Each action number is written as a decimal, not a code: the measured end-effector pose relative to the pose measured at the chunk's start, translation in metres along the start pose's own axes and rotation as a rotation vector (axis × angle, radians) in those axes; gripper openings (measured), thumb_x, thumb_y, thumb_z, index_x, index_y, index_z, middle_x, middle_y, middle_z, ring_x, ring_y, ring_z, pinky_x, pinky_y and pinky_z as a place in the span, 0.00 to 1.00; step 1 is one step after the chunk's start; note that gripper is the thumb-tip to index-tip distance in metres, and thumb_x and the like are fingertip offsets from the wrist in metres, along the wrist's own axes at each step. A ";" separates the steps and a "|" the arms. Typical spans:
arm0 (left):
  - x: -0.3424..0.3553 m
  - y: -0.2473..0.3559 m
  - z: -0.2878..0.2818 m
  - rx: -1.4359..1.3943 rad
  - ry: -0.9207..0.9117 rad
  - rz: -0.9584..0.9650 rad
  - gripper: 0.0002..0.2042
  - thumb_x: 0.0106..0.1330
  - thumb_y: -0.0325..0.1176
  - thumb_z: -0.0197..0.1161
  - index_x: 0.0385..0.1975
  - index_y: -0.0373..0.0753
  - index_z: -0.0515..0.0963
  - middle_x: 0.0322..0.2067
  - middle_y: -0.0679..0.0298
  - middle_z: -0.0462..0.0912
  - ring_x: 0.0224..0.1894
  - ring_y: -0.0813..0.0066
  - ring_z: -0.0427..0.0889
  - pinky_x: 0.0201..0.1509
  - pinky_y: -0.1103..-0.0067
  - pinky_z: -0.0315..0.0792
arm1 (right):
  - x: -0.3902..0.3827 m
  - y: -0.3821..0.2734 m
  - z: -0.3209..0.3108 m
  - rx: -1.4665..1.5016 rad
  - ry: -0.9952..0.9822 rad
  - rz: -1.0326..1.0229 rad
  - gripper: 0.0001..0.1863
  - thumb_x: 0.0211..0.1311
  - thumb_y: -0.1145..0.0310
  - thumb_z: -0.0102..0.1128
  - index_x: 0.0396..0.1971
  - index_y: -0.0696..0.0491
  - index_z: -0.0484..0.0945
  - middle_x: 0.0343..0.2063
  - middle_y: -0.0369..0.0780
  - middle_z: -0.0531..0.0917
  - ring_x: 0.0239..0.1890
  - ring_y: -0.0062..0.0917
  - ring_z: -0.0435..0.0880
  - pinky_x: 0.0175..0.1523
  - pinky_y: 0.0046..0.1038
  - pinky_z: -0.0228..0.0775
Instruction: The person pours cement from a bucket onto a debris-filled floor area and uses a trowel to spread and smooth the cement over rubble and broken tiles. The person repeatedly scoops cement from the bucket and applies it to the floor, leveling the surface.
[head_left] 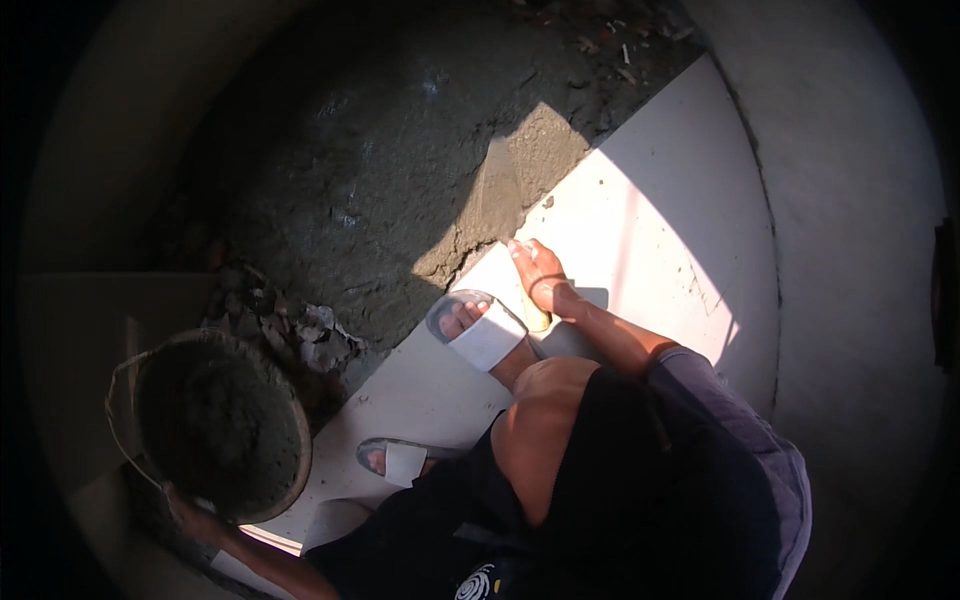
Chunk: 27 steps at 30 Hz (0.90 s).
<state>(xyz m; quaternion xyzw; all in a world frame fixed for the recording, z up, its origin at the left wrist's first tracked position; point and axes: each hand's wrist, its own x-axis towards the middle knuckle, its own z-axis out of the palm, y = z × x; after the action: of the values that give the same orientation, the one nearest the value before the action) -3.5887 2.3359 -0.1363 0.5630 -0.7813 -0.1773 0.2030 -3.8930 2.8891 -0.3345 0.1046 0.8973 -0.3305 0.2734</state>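
Note:
My right hand (545,278) is closed round the yellowish wooden handle (537,318) of a trowel. Beyond my fingers, the trowel's grey, tapering blade (500,190) lies against the wet mortar (370,190), partly in a sunlit patch. At the lower left, my left hand (197,518) grips the near edge of a round bucket (303,440), close to where its wire handle (112,400) meets the rim. Dark grey mortar fills part of the bucket, which looks tilted. Shade hides most of my left fingers.
Pale floor tiles (680,150) border the mortar along a diagonal edge. My sandalled feet (465,320) stand on them. Rubble and torn scraps (315,335) lie beside the bucket. Pale walls rise at the right (840,180) and left. More debris (620,60) sits at the far corner.

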 end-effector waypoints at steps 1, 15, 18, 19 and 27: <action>-0.001 0.003 0.000 -0.005 0.003 0.000 0.25 0.68 0.48 0.56 0.52 0.31 0.78 0.53 0.51 0.80 0.55 0.60 0.77 0.61 0.70 0.67 | -0.010 -0.004 -0.003 -0.027 -0.017 -0.051 0.22 0.70 0.52 0.49 0.40 0.60 0.74 0.27 0.45 0.79 0.35 0.32 0.79 0.44 0.33 0.71; -0.019 0.040 0.005 0.003 0.010 -0.116 0.28 0.66 0.51 0.58 0.50 0.27 0.78 0.49 0.48 0.81 0.51 0.57 0.78 0.58 0.68 0.67 | -0.003 -0.040 -0.023 -0.203 -0.284 -0.122 0.28 0.69 0.49 0.48 0.42 0.65 0.75 0.30 0.58 0.81 0.39 0.49 0.83 0.45 0.42 0.72; -0.020 0.039 0.007 -0.033 0.017 -0.110 0.27 0.67 0.50 0.58 0.50 0.27 0.78 0.49 0.48 0.81 0.51 0.58 0.78 0.58 0.68 0.66 | -0.040 -0.057 -0.001 -0.311 -0.471 -0.227 0.30 0.69 0.47 0.48 0.45 0.64 0.76 0.32 0.59 0.82 0.41 0.51 0.82 0.46 0.44 0.71; -0.020 0.039 0.008 -0.050 0.017 -0.105 0.27 0.67 0.50 0.57 0.51 0.27 0.78 0.49 0.48 0.81 0.51 0.59 0.78 0.59 0.68 0.66 | -0.043 -0.064 -0.001 -0.342 -0.505 -0.314 0.30 0.68 0.47 0.48 0.45 0.64 0.76 0.33 0.59 0.82 0.41 0.51 0.82 0.46 0.44 0.71; -0.017 0.029 0.007 0.034 0.021 -0.113 0.28 0.64 0.51 0.59 0.51 0.29 0.78 0.47 0.48 0.82 0.50 0.62 0.79 0.58 0.71 0.66 | 0.022 -0.100 -0.040 -0.145 -0.292 -0.127 0.24 0.70 0.50 0.49 0.29 0.60 0.73 0.15 0.40 0.75 0.17 0.23 0.78 0.25 0.29 0.69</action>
<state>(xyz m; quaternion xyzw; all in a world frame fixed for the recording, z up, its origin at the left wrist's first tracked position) -3.6107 2.3609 -0.1296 0.6116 -0.7489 -0.1691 0.1911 -3.9650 2.8393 -0.2683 -0.0214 0.8744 -0.2930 0.3862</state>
